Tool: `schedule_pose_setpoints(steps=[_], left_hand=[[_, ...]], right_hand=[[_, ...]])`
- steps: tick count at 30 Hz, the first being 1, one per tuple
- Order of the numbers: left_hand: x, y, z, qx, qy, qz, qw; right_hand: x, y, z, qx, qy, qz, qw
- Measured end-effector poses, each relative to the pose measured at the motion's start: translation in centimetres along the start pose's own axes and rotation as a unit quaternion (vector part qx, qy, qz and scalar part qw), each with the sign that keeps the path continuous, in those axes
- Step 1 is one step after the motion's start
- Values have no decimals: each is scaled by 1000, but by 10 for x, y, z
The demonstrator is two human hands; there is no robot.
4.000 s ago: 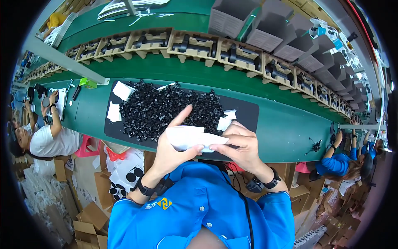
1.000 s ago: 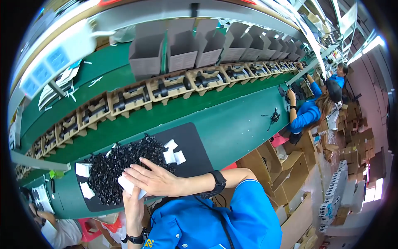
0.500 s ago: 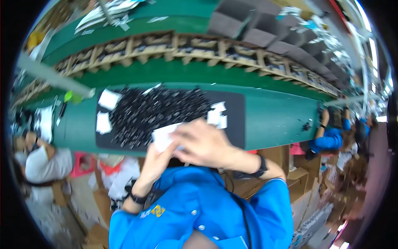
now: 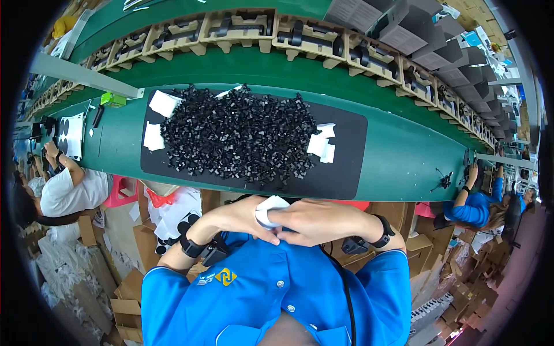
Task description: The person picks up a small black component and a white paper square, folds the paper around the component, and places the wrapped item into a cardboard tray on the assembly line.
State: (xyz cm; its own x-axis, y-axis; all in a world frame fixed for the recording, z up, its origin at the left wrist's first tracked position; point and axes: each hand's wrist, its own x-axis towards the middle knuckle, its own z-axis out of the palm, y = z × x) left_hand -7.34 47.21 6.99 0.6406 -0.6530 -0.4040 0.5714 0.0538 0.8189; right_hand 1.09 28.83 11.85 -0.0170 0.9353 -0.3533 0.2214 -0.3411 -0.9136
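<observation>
Both hands — left hand (image 4: 239, 218) and right hand (image 4: 314, 222) — are pinching a white packet (image 4: 270, 207) together at chest level, just off the black mat's (image 4: 346, 173) near edge.

Both hands, left hand (image 4: 239, 218) and right hand (image 4: 316, 222), pinch a small white pouch (image 4: 269, 209) that looks like thin matt paper. Just beyond them, the black parts (image 4: 239, 135) look like slightly shiny plastic on a matt black mat (image 4: 346, 167), rubbery-looking. The bench (image 4: 404, 155) past that is smooth green.

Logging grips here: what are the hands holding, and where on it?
A small white packet, pinched between both hands: left hand on its left side, right hand on its right.
</observation>
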Motion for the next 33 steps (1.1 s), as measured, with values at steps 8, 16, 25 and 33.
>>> schedule_pose_setpoints(steps=[8,16,25,33], left_hand=[[4,6,-7,17,229,-64,971],[8,16,6,13,386,2,922],[6,-3,16,-16,431,-45,901],[18,5,18,2,417,-21,909]], right_hand=[[-10,96,-77,313,185,33,931],[34,271,-145,-372,395,9,840],[46,307,-145,-364,273,2,890],[53,297,-128,-491,210,32,845]])
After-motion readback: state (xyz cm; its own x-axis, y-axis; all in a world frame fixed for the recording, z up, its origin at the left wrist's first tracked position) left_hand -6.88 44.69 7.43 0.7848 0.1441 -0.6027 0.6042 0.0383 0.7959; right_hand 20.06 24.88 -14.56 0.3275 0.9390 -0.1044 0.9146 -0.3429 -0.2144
